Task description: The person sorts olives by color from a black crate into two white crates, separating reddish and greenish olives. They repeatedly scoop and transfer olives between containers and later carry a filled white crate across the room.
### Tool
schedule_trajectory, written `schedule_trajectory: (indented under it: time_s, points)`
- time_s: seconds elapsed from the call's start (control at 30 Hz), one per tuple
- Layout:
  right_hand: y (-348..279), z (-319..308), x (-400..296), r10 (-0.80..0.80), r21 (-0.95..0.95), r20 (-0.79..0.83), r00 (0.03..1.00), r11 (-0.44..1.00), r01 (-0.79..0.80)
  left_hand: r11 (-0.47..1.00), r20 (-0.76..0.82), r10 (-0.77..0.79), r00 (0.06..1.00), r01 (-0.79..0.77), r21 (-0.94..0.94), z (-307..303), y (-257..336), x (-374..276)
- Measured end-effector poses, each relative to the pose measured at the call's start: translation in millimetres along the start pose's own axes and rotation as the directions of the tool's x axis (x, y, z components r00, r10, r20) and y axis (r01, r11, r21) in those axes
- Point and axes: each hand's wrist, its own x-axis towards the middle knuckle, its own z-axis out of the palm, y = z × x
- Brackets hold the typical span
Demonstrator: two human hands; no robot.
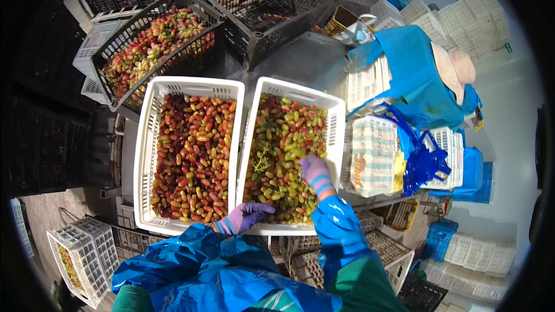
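Two white plastic crates stand side by side before me. The left crate [145,156] holds loose red and amber elongated grapes [195,151]. In the right crate [337,125] lie mixed green and red grapes [286,125], with a bare green grape stem [261,159] on top. My right hand [315,173], in a purple knit glove, reaches over this crate's right wall onto the grapes. Its fingers are bent, and whether they grip a grape is hidden. Gloved likewise, my left hand [245,219] hovers by the right crate's front left corner, thumb and fingers apart, with nothing visible in it.
Behind on the dark metal table [299,58], a black crate [208,37] holds grape bunches, beside another black crate [251,21]. At right are white crates [451,151] with blue plastic sheets [412,65] and a striped bag [373,156]. White crates [82,255] stand on the floor at left.
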Motion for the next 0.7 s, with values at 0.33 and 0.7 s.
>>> schedule_trajectory:
  time_s: [0.33, 0.7]
  points:
    - [-139.8, 0.0, -37.9, -0.016, 0.202, 0.279, 0.96, 0.979, -0.043, 0.999, 0.006, -0.045, 0.999, 0.045, -0.012, -4.6, -7.8, -4.8]
    - [-118.9, -165.5, -91.0, -0.161, 0.524, 0.17, 0.972, 0.85, 0.049, 1.0, 0.005, 0.004, 1.0, -0.004, 0.003, -9.3, -12.6, -8.8]
